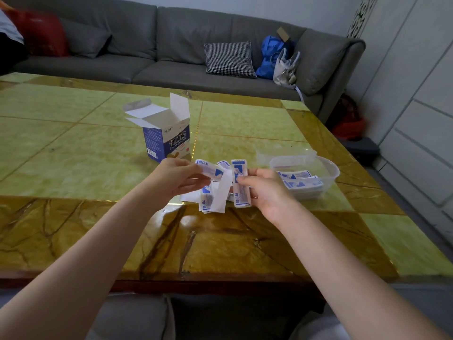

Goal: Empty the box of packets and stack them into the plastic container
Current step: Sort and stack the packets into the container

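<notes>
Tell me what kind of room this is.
Most likely a home living room: a long grey sofa with a checked cushion runs behind a glossy green and gold table, and bags sit at the sofa's end.

We are in a home living room. Along the far wall we see a long grey fabric sofa point(171, 45) with a black-and-white houndstooth cushion point(229, 58), a red cushion point(40, 33), and a blue bag point(270, 57) beside a white handbag point(285, 66). In front of it stands a low glossy table of green and amber marble-patterned stone point(98, 143). White panelled cabinet doors point(416, 106) line the right side.
</notes>
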Available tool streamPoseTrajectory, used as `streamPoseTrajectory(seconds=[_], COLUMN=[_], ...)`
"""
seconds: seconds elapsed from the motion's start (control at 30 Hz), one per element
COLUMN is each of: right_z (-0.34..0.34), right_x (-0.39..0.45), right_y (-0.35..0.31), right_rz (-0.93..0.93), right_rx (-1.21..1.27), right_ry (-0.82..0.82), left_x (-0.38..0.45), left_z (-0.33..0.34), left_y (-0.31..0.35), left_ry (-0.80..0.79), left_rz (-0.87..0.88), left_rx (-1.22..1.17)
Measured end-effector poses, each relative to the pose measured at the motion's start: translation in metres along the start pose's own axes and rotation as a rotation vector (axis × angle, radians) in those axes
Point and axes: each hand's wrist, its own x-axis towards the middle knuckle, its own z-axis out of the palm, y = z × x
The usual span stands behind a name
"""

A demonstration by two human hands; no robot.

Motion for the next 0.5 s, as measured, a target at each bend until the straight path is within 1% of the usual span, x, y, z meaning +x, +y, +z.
streamPoseTrajectory(seconds=[0.07, 0.13, 0.17, 0.2, 0.23, 0.27, 0.3, 0.33, 0.37, 0.4, 0.43, 0.5], right_z=[0.003, 0.003, 0.002, 0.001, 0.001, 0.001, 0.002, 0.003, 0.004, 0.005, 0.007, 0.008], right_x=[0.0, 0.001, 0.001, 0.002, 0.003, 0.001, -0.002, -0.004, -0.005, -0.007, -0.007, -0.009], right_y=[0.001, 0.001, 0.0, 0.0, -0.003, -0.006, -0.009, -0.011, -0.011, -0.012, -0.012, -0.014], right_rz=[-0.066, -0.166, -0.185, -0.171, -0.113, -0.027, 0.058, 0.112, 0.121, 0.101, 0.071, -0.05], right_rx=[-0.155, -0.245, -0.246, -0.171, -0.009, 0.209, 0.419, 0.549, 0.576, 0.552, 0.512, 0.372], right_ry=[0.093, 0.194, 0.219, 0.211, 0.151, 0.038, -0.091, -0.192, -0.246, -0.256, -0.227, -0.098], left_x=[0.001, 0.002, 0.002, 0.002, 0.001, -0.001, -0.003, -0.005, -0.006, -0.007, -0.007, -0.005], left_z=[0.003, 0.003, 0.003, 0.003, 0.004, 0.006, 0.01, 0.014, 0.019, 0.022, 0.023, 0.019], left_y=[-0.002, 0.0, 0.001, 0.003, 0.004, 0.005, 0.005, 0.005, 0.005, 0.005, 0.006, 0.007], left_ry=[0.028, 0.079, 0.109, 0.129, 0.133, 0.124, 0.109, 0.082, 0.046, 0.007, -0.026, -0.046], left_rz=[0.014, 0.085, 0.134, 0.178, 0.212, 0.24, 0.263, 0.283, 0.297, 0.312, 0.333, 0.4], left_rx=[0.079, 0.052, 0.017, -0.027, -0.066, -0.069, -0.024, 0.059, 0.159, 0.27, 0.379, 0.586])
